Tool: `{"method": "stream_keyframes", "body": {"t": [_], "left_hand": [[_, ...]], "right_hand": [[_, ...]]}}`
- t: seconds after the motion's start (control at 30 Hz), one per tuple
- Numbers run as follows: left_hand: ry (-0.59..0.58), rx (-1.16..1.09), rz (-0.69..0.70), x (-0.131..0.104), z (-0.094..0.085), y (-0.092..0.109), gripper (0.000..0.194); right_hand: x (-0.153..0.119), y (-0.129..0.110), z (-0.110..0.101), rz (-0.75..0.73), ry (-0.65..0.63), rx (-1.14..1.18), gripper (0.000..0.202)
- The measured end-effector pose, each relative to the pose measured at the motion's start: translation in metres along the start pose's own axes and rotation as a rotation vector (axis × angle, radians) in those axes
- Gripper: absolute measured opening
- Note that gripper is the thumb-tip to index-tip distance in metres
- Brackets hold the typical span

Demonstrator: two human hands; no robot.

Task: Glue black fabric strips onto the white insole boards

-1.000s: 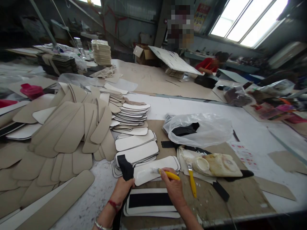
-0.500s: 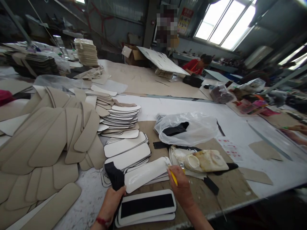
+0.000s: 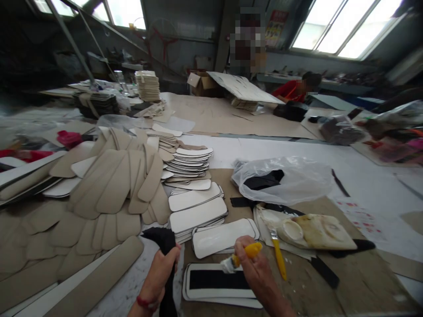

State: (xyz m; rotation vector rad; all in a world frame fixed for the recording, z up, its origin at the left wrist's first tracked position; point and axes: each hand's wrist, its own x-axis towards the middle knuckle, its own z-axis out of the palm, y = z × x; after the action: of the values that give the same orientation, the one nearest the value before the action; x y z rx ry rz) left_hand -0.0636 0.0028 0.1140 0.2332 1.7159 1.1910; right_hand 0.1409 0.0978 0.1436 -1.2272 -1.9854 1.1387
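My right hand (image 3: 253, 259) is closed on a yellow-handled paintbrush (image 3: 238, 259). Its white-coated bristles are over the upper edge of a black strip (image 3: 214, 279) lying on a white rounded panel (image 3: 194, 296); whether they touch, I cannot tell. Bunched black fabric (image 3: 170, 281) hangs from my left hand (image 3: 161, 270), which grips it left of that panel. Just above, a white panel (image 3: 224, 237) with a shiny, wet-looking face tops a small pile. A second yellow-handled brush (image 3: 279, 257) leans by the stained plastic glue container (image 3: 324, 231).
Stacks of white panels (image 3: 198, 215) stand behind my hands. Many beige panels (image 3: 114, 180) overlap on the left. A clear plastic bag (image 3: 291, 187) with black pieces lies behind the glue container. A person in red (image 3: 291, 91) is at the far side.
My right hand has brought the brush from the shiny panel down toward the black strip. My left hand still grips the black fabric. The camera view has swung left.
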Motion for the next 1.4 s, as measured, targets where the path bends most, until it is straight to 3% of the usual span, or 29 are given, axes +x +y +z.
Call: {"method": "stream_keyframes", "body": {"t": [0.1, 0.27, 0.43, 0.53, 0.7, 0.83, 0.97, 1.13, 1.27, 1.4], "left_hand": [[-0.146, -0.246, -0.004, -0.018, -0.004, 0.019, 0.007], [-0.140, -0.354, 0.017, -0.040, 0.002, 0.037, 0.025], [-0.164, -0.442, 0.044, -0.052, 0.014, 0.043, 0.026], [-0.133, -0.446, 0.060, -0.053, 0.020, 0.040, 0.029], [-0.147, -0.426, 0.044, -0.053, 0.023, 0.031, 0.032], [-0.151, -0.335, 0.034, -0.050, 0.023, 0.018, 0.036], [-0.094, -0.184, 0.009, -0.043, 0.023, -0.005, 0.033], [0.071, -0.109, -0.010, -0.027, 0.024, -0.027, 0.041], [0.100, -0.052, -0.031, -0.011, 0.029, -0.031, 0.040], [0.105, 0.054, 0.011, 0.010, 0.035, -0.035, 0.032]], "right_hand": [[0.006, -0.011, 0.004, 0.027, -0.147, 0.065, 0.025], [0.006, -0.038, 0.039, -0.026, -0.356, 0.156, 0.022], [0.000, -0.045, 0.075, 0.083, -0.370, 0.300, 0.013], [-0.004, -0.045, 0.080, 0.116, -0.339, 0.331, 0.011], [-0.007, -0.050, 0.059, -0.051, -0.376, 0.174, 0.005], [-0.008, -0.045, 0.040, -0.064, -0.413, -0.026, 0.011], [-0.010, -0.021, 0.023, -0.098, -0.438, -0.121, 0.016], [-0.010, 0.023, -0.008, -0.047, -0.438, -0.272, 0.015], [0.008, 0.034, -0.026, -0.025, -0.514, -0.326, 0.015], [0.039, 0.025, -0.016, -0.046, -0.607, -0.262, 0.022]]}}
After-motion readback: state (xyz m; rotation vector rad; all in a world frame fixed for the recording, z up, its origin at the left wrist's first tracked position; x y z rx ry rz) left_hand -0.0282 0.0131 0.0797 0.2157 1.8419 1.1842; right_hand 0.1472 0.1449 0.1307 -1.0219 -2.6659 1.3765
